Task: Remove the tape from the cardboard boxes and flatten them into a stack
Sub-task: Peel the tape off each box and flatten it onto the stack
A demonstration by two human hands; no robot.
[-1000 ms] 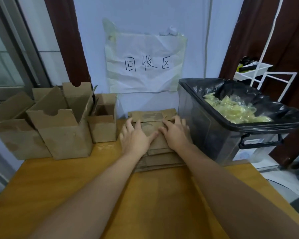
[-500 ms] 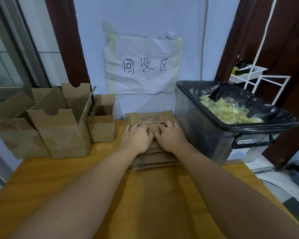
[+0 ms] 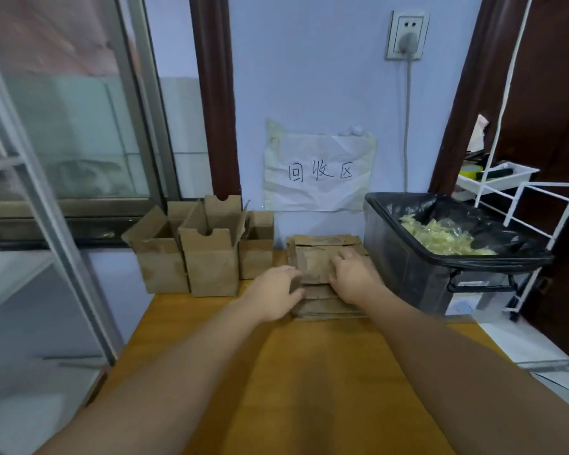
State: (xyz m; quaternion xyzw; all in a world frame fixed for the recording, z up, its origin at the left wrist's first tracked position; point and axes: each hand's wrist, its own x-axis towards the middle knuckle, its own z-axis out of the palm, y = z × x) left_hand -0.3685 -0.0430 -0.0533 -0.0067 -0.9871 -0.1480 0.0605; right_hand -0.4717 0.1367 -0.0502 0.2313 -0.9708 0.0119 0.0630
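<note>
Head view: flattening step in hand, judging by the pose. Left hand (image 3: 278, 292) at the left edge of the stack of flattened boxes (image 3: 326, 257), fingers seemingly curled round that edge, though blurred. Right hand (image 3: 353, 275) flat on top, fingers spread, pressing down. Stack at the far side of the desk (image 3: 309, 372), against the wall, between the upright boxes (image 3: 207, 254) on the left and the black bin (image 3: 418, 257) holding peeled tape (image 3: 440, 238). Next move probably squaring the stack, then reaching left for an upright box. Tight beside the bin; broad open desk on the near side for working
</note>
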